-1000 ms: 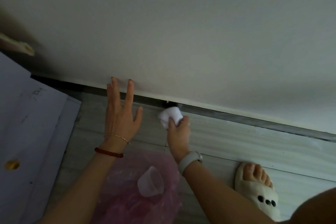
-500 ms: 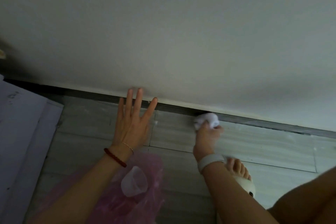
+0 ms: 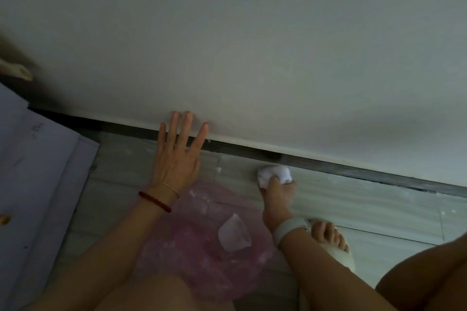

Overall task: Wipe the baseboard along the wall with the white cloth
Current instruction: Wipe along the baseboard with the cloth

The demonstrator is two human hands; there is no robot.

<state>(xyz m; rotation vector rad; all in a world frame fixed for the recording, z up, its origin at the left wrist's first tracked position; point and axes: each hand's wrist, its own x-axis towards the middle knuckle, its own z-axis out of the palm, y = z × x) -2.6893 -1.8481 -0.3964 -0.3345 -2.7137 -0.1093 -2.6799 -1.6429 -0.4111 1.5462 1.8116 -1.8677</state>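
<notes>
the right hand [image 3: 276,193] has its fingers curled round the bunched white cloth [image 3: 274,174], a soft, light wad best held as a ball, just below the dark baseboard [image 3: 353,168], while the left hand [image 3: 177,159], fingers spread and holding nothing, braces on the wall [image 3: 252,58].

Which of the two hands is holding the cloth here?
The right hand, the one with the pale wristband, grips the white cloth by the baseboard. The left hand, wearing bracelets, is spread flat with fingertips at the wall.
</notes>
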